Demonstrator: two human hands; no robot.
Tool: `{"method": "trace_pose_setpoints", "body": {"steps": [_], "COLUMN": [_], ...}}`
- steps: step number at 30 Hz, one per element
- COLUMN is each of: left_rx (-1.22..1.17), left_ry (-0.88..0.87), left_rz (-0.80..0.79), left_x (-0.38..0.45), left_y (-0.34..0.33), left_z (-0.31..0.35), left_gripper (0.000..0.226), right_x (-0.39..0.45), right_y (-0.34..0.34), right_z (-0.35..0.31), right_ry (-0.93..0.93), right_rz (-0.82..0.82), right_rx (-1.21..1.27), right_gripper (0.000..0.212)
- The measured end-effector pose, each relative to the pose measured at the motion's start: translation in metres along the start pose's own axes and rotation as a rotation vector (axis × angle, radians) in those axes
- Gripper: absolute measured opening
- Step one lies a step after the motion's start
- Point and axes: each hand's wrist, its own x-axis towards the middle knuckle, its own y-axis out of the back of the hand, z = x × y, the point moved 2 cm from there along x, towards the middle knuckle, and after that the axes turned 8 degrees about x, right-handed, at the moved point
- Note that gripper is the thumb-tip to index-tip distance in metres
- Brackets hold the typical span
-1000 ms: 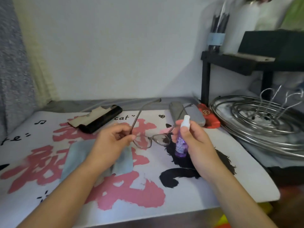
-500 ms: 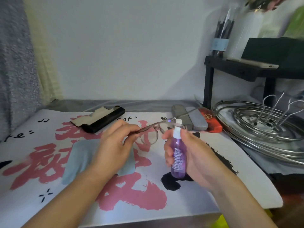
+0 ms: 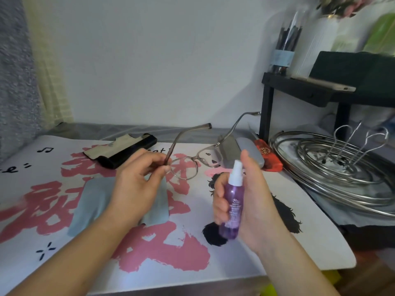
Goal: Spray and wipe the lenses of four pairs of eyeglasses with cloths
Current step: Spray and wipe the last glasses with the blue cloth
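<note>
The person is working through the spraying step on one pair of eyeglasses [image 3: 192,165], which are being held up off the printed desk mat [image 3: 299,242]. The left hand [image 3: 136,184] is pinching the near temple arm between thumb and curled fingertips [image 3: 165,168], so the lenses are hanging just beyond those fingers with both temples pointing up and away. The right hand [image 3: 250,201] is wrapping its fingers round a purple spray bottle [image 3: 234,201], upright, with its white nozzle close beside the nearer lens; the forefinger appears to be raised behind the nozzle rather than pressing it, though that is hard to tell. A light blue cleaning cloth [image 3: 94,201] is lying flat on the mat under the left wrist, untouched. The next move is probably calling for the forefinger to settle on the nozzle, aimed squarely at a lens, before the cloth is picked up.
</note>
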Motion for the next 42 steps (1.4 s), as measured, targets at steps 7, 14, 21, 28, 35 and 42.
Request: {"method": "trace_pose_setpoints", "body": {"steps": [7, 14, 21, 28, 35, 42], "left_rx": [0.044, 0.163, 0.212, 0.224, 0.177, 0.166], "left_ry": [-0.081, -0.181, -0.212, -0.195, -0.159, -0.136], "left_rz": [0.034, 0.079, 0.073, 0.069, 0.080, 0.067], "left_x": [-0.002, -0.002, -0.004, -0.004, -0.003, -0.003], "left_y": [0.004, 0.005, 0.005, 0.005, 0.006, 0.006], "left_z": [0.004, 0.004, 0.007, 0.006, 0.005, 0.005], "left_gripper": [0.009, 0.009, 0.011, 0.012, 0.012, 0.011], "right_x": [0.023, 0.031, 0.028, 0.024, 0.033, 0.039], "right_y": [-0.018, -0.026, -0.025, -0.013, 0.013, 0.018], "right_z": [-0.007, -0.016, -0.019, -0.019, -0.044, -0.042], "right_ry": [0.088, 0.115, 0.102, 0.143, 0.216, 0.208], "right_rz": [0.317, 0.319, 0.319, 0.334, 0.495, 0.445], "right_rx": [-0.373, -0.710, -0.816, -0.710, -0.609, -0.624], "right_gripper": [0.074, 0.069, 0.064, 0.063, 0.075, 0.059]}}
